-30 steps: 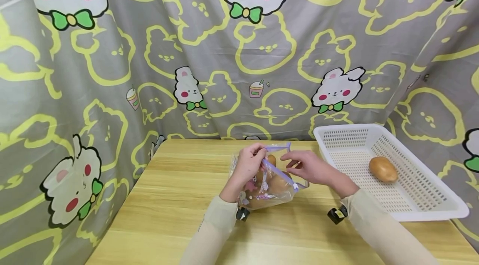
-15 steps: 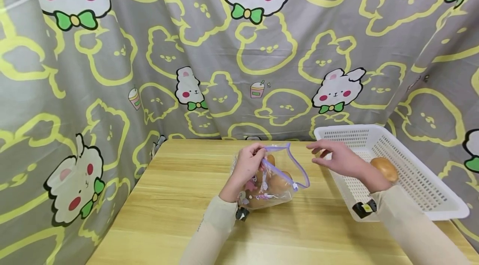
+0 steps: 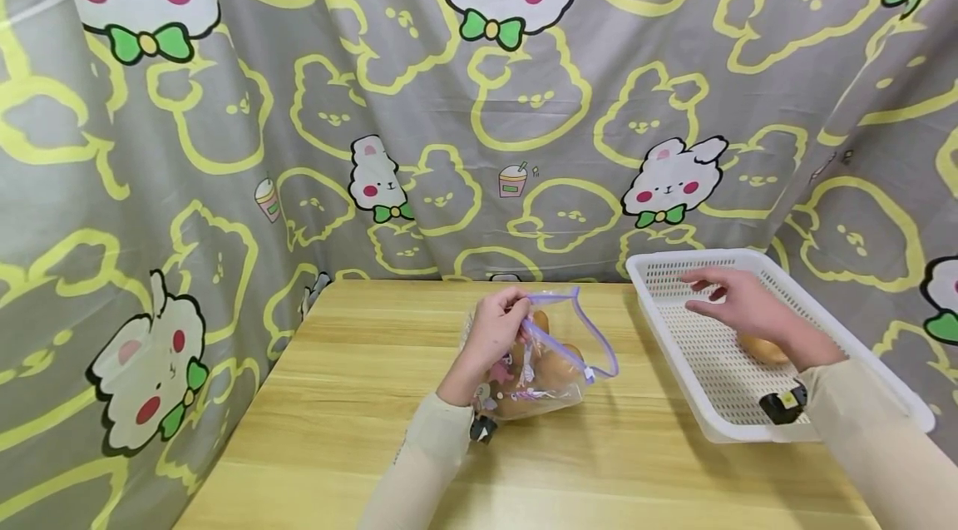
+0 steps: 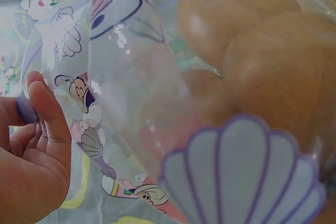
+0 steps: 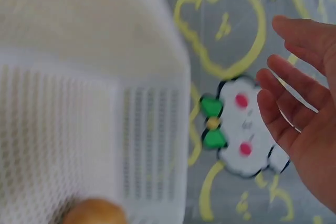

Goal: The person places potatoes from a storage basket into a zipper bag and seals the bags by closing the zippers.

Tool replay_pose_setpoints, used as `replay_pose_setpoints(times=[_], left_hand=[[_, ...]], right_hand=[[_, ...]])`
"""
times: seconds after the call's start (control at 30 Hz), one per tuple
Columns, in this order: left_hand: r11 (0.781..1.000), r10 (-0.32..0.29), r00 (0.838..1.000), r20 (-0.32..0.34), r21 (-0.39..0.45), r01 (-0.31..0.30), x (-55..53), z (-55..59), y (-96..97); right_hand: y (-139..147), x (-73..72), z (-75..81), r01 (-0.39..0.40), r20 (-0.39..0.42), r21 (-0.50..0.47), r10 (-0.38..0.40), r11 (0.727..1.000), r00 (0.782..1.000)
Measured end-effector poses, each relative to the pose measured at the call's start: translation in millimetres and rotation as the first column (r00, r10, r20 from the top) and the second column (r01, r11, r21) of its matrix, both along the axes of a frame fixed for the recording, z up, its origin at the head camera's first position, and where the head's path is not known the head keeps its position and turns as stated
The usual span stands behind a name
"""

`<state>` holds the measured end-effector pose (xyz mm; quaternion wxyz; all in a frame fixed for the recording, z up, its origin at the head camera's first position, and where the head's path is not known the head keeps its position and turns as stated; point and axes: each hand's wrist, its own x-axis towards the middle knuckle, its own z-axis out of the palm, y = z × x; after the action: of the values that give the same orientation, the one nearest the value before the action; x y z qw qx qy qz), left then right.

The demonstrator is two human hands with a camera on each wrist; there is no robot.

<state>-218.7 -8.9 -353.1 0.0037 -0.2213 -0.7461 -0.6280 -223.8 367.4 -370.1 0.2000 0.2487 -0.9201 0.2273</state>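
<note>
1. The white basket sits on the wooden table, its walls and floor full of small holes
2. Inside the basket lies one brown lump, a potato or a bun, I cannot tell which; the right forearm crosses above it and hides part of it
3. The right hand is over the basket, fingers loosely bent and apart, holding nothing
4. Left of the basket and near it stands a clear bag with printed pictures, shells among them
5. The bag has at least three more brown lumps in it, pressed close together under the plastic
6. A purple strip edges the bag's mouth, which gapes on the side toward the basket; a small white slider sits on it
7. The left hand, on the bag's side away from the basket, pinches the mouth's edge between thumb and fingers and covers a stretch of it
8. The right sleeve lies across the basket's near right side and blocks some of the rim; a black wrist camera shows in front of the near end of the basket floor
9. Behind the basket hangs a grey curtain with yellow outlines and white cartoon animals
</note>
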Motion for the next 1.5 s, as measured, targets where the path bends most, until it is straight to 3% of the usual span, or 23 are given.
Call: replay_pose_setpoints(times=[0.17,0.3,0.43,0.73,1.07,1.5], left_hand=[[1.0,0.007,1.0,0.009,-0.004,-0.007,-0.7,-0.3,-0.5],[1.0,0.013,1.0,0.013,-0.007,-0.013,-0.6,0.1,-0.8],[1.0,0.008,1.0,0.009,-0.01,-0.007,-0.7,0.5,-1.2],[1.0,0.012,1.0,0.006,-0.023,-0.012,-0.6,1.9,-0.6],[0.999,0.027,0.999,0.028,-0.021,-0.026,-1.2,3.0,0.6],[0.999,0.02,1.0,0.004,-0.029,-0.02,-3.0,1.8,3.0]], right_hand=[[30.8,-6.8,-11.4,0.049,0.032,0.008,-0.049,0.999,0.998],[52.7,-9.3,-16.2,0.091,0.118,0.05,-0.096,0.995,0.988],[70.0,-12.2,-20.4,0.126,0.24,0.106,-0.148,0.986,0.96],[95.8,-16.7,-36.5,0.13,0.385,0.165,-0.185,0.978,0.904],[109.1,-15.1,-50.3,0.052,0.43,0.137,-0.107,0.989,0.896],[119.3,-18.7,-60.0,0.108,0.49,0.161,-0.174,0.981,0.854]])
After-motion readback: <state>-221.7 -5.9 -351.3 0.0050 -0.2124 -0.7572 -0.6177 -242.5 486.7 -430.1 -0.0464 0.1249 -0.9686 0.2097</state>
